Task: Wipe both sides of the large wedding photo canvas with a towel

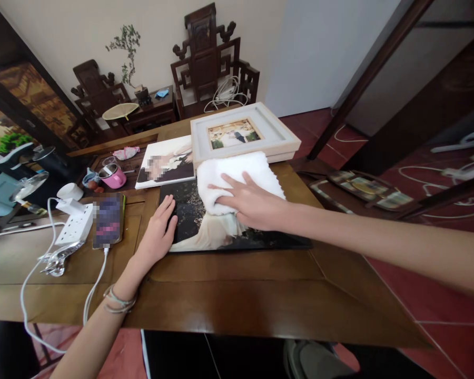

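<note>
A dark photo print [229,231] lies flat on the wooden table [237,295]. My right hand [253,202] lies flat with fingers spread on a white towel [237,176] that covers the print's upper part. My left hand [158,231] rests open on the print's left edge, fingers stretched forward and pressing on it. A bracelet circles my left wrist.
A white-framed picture [245,134] and another print [166,160] lie behind the towel. At the left are a phone [108,221] on a white cable, a power strip [77,223], a pink cup [114,175]. Carved chairs [205,58] stand by the wall. Frames [363,189] lie at the right.
</note>
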### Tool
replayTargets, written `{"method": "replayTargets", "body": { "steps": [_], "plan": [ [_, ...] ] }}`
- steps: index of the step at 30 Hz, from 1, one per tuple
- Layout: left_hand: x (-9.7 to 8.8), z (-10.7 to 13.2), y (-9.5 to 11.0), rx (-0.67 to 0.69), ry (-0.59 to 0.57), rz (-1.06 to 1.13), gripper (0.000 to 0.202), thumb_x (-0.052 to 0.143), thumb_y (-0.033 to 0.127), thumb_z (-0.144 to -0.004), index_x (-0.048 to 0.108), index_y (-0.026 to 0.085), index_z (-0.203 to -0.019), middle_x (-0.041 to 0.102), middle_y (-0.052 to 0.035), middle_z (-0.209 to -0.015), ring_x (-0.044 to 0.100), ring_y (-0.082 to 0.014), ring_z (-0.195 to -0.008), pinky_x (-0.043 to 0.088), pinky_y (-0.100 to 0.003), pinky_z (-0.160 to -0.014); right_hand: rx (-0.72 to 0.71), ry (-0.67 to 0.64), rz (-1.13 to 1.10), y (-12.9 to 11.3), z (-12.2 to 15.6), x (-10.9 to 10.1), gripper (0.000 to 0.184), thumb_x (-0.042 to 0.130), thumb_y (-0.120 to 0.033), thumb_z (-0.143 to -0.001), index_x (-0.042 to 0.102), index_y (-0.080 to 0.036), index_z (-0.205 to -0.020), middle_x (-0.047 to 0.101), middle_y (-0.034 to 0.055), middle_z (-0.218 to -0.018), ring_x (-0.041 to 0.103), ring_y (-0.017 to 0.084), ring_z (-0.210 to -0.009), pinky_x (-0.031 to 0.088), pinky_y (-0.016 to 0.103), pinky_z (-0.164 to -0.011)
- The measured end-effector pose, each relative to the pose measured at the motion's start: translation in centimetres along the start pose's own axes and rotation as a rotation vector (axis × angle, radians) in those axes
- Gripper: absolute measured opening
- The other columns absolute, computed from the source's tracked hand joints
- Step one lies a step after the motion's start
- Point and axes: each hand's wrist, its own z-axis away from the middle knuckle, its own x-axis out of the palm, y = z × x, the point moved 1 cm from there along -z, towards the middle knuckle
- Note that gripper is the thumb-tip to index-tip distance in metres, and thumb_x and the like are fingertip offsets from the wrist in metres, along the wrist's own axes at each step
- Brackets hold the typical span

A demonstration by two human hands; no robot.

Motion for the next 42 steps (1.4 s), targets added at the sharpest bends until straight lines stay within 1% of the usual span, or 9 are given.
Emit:
{"method": "replayTargets", "body": {
  "steps": [4, 10, 13, 16, 23, 27, 35, 38, 42],
  "plan": [
    [0.2, 0.0, -0.1, -0.006, 0.027, 0.012, 0.046, 0.034, 0.03, -0.099, 0.047, 0.011, -0.138, 0.041, -0.0165, -0.15, 0.033, -0.0229, -0.142, 0.026, -0.047, -0.118, 0.018, -0.052, -0.086, -4.0, 2.6, 0.4, 0.058, 0.046, 0.004, -0.067, 0.065, -0.016, -0.118, 0.029, 0.0122, -0.155, 0.013, 0.047, -0.141, 0.019, 0.077, -0.102],
    [0.4, 0.1, -0.2, 0.003, 0.048, 0.017, 0.043, 0.033, 0.028, -0.098, 0.047, 0.015, -0.137, 0.043, -0.0147, -0.149, 0.034, -0.0225, -0.142, 0.027, -0.048, -0.118, -0.136, -0.052, -0.282, -9.2, 7.3, 0.9, 0.05, 0.051, -0.001, -0.063, 0.072, -0.023, -0.102, 0.031, 0.0062, -0.156, 0.008, 0.044, -0.143, 0.01, 0.077, -0.106],
    [0.4, 0.0, -0.3, 0.005, 0.047, 0.016, 0.043, 0.034, 0.026, -0.098, 0.048, 0.014, -0.137, 0.042, -0.0145, -0.15, 0.034, -0.0229, -0.142, 0.027, -0.048, -0.118, -0.172, -0.094, -0.286, -8.9, 6.3, 0.2, 0.052, 0.05, -0.001, -0.064, 0.07, -0.023, -0.107, 0.034, 0.0063, -0.154, 0.013, 0.043, -0.142, 0.013, 0.076, -0.106],
    [0.4, 0.0, -0.3, -0.006, 0.04, 0.007, 0.043, 0.035, 0.026, -0.097, 0.048, 0.014, -0.137, 0.042, -0.0146, -0.15, 0.034, -0.0235, -0.142, 0.026, -0.049, -0.118, -0.134, -0.155, -0.199, -7.0, 3.0, -0.6, 0.058, 0.049, 0.001, -0.067, 0.066, -0.022, -0.118, 0.032, 0.0074, -0.154, 0.014, 0.043, -0.142, 0.017, 0.074, -0.106],
    [0.2, 0.0, -0.2, 0.001, 0.027, 0.036, 0.045, 0.033, 0.027, -0.098, 0.047, 0.012, -0.138, 0.042, -0.0158, -0.15, 0.034, -0.0241, -0.142, 0.025, -0.048, -0.118, -0.03, -0.065, -0.043, -3.0, -4.0, -0.5, 0.065, 0.041, 0.003, -0.075, 0.05, -0.017, -0.136, 0.027, 0.0101, -0.157, 0.016, 0.043, -0.142, 0.023, 0.075, -0.103],
    [0.2, 0.0, -0.2, 0.005, 0.027, 0.018, 0.045, 0.032, 0.026, -0.098, 0.047, 0.013, -0.138, 0.042, -0.0152, -0.15, 0.034, -0.0233, -0.142, 0.026, -0.048, -0.119, -0.013, -0.068, -0.047, -4.3, -3.0, -0.6, 0.062, 0.04, 0.002, -0.077, 0.053, -0.017, -0.134, 0.027, 0.0087, -0.157, 0.014, 0.043, -0.143, 0.02, 0.075, -0.105],
    [0.5, 0.0, -0.6, 0.021, 0.027, 0.017, 0.044, 0.031, 0.022, -0.098, 0.046, 0.013, -0.138, 0.04, -0.0152, -0.151, 0.032, -0.023, -0.143, 0.026, -0.049, -0.118, -0.132, -0.236, -0.245, -10.9, 4.3, -0.6, 0.053, 0.058, -0.009, -0.068, 0.067, -0.022, -0.119, 0.025, 0.007, -0.156, 0.006, 0.047, -0.142, 0.009, 0.077, -0.106],
    [0.5, 0.1, -0.7, 0.025, 0.024, 0.013, 0.044, 0.031, 0.021, -0.097, 0.046, 0.013, -0.138, 0.039, -0.0149, -0.151, 0.032, -0.0224, -0.143, 0.025, -0.048, -0.119, -0.151, -0.243, -0.263, -11.0, 4.6, -0.6, 0.053, 0.057, -0.01, -0.069, 0.066, -0.024, -0.12, 0.028, 0.005, -0.155, 0.008, 0.044, -0.142, 0.009, 0.075, -0.108],
    [0.5, 0.1, -0.7, 0.019, -0.002, -0.006, 0.046, 0.03, 0.019, -0.097, 0.044, 0.008, -0.14, 0.038, -0.0181, -0.151, 0.03, -0.0242, -0.144, 0.026, -0.048, -0.118, -0.077, -0.249, -0.164, -8.8, 1.6, -0.9, 0.061, 0.05, -0.003, -0.072, 0.06, -0.024, -0.129, 0.025, 0.0041, -0.157, 0.01, 0.04, -0.144, 0.013, 0.072, -0.109]
  ]
}}
